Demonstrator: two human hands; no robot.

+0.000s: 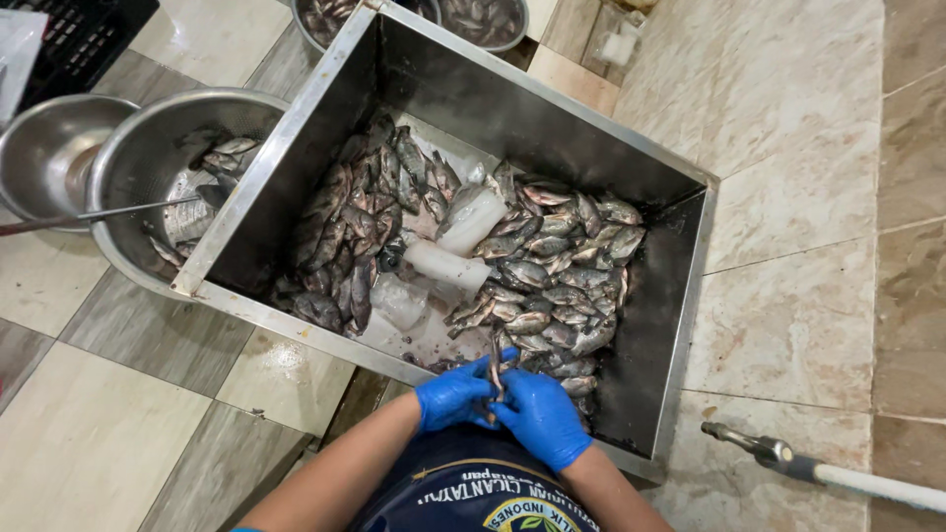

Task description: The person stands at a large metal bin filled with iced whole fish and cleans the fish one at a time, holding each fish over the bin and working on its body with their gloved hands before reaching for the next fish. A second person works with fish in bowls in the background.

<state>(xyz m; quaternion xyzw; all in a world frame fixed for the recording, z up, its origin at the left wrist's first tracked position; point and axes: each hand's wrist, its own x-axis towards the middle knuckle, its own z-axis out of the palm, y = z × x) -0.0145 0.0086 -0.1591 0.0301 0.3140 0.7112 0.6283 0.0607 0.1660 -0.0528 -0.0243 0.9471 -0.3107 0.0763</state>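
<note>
Both forearms come in from the bottom edge and meet over the near rim of a big steel tub (650, 325). The left hand (451, 394) and the right hand (542, 414) wear blue gloves and sit pressed close together, knuckles up, fingers curled inward. Between them a small dark fish (495, 366) stands nearly upright, its tail end pointing toward the tub's middle; both hands are closed around its lower part. What the fingers do underneath is hidden, so I cannot tell whether a tool is in either palm.

The held fish is at the near edge of the tub, just above the heap. Inside the tub lie two heaps of small grey fish: a darker one on the left (355, 227) and a larger, silvery one on the right (562, 266); the fish are too many and too overlapped to count. Between the heaps lie about three blocks of ice (448, 264).

To the left stand two round steel bowls: the nearer bowl (133, 197) holds a few fish and a thin metal rod (99, 213), the farther one (39, 148) looks empty. A hose nozzle (759, 448) lies on the tiled floor at the right.
</note>
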